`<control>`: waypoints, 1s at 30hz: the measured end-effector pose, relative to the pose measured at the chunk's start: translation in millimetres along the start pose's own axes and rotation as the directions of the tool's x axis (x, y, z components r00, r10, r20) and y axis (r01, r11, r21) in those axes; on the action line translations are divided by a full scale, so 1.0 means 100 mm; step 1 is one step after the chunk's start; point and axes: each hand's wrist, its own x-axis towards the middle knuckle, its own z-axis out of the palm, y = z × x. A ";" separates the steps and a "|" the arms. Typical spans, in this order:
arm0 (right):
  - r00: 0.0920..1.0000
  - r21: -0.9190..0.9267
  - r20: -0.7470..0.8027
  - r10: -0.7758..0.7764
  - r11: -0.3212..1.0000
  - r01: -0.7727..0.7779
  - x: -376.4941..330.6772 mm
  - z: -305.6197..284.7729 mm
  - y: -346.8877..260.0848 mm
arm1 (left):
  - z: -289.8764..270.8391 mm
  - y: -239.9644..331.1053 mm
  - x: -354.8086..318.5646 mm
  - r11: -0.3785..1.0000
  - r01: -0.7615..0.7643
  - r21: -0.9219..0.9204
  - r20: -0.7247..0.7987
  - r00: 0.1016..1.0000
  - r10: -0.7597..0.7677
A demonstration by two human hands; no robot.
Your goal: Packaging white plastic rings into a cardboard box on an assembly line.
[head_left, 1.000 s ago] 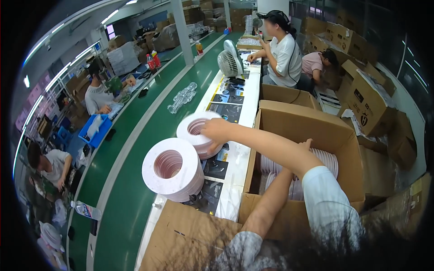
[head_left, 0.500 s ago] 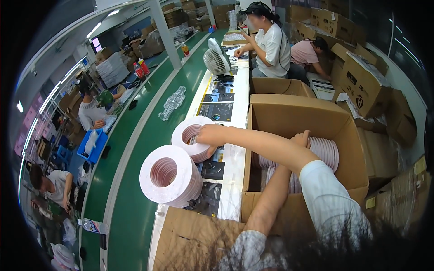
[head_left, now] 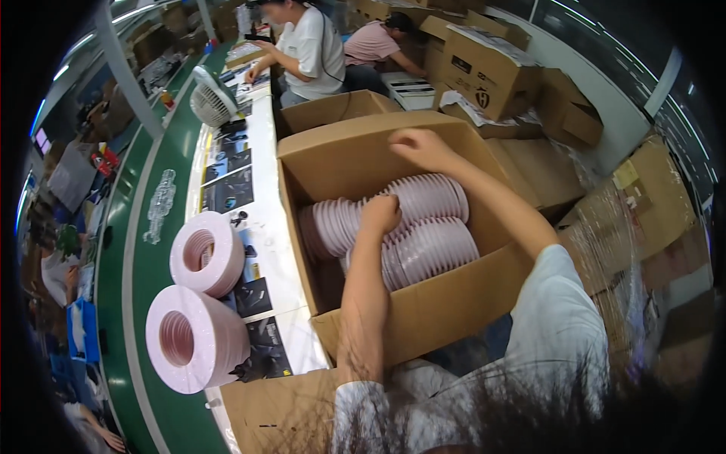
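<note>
1. Left hand (head_left: 382,214): one, fingers curled, touching pale ribbed rolls (head_left: 427,195).
2. Right hand (head_left: 421,149): one, loosely bent, raised beyond left.
3. Carton (head_left: 442,304): brown, open, around left hand.
4. Ring stacks (head_left: 218,344): two, pinkish-white, left of left hand.
5. Fan (head_left: 212,98): white, beyond left hand.

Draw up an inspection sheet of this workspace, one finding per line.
Surface: white worktable beside a green conveyor belt
Work items: pale pink ring stacks inside an open carton; two other stacks near the belt
Clutter: clear plastic packaging, white fan, dark printed sheets
Left hand: at the ring stacks, grip unclear
Right hand: above the carton, nothing seen in it
Cables: dark cord along one co-worker's back
Surroundings: co-worker in white, co-worker in pink, cardboard boxes
</note>
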 end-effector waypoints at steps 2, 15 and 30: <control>0.986 -0.158 -0.055 0.157 0.974 -0.164 -0.74 -0.52 1.37 | -0.06 0.37 0.16 0.997 -0.079 -0.026 0.039 0.996 0.080; 0.244 0.170 0.209 0.947 0.210 -0.963 -1.70 -0.44 3.42 | 0.07 0.59 0.34 0.981 -0.192 -0.022 0.106 0.975 0.194; 0.335 0.242 0.184 0.924 0.288 -0.927 -1.18 -0.34 2.93 | 0.04 0.38 0.15 0.991 -0.123 0.059 0.158 0.981 0.113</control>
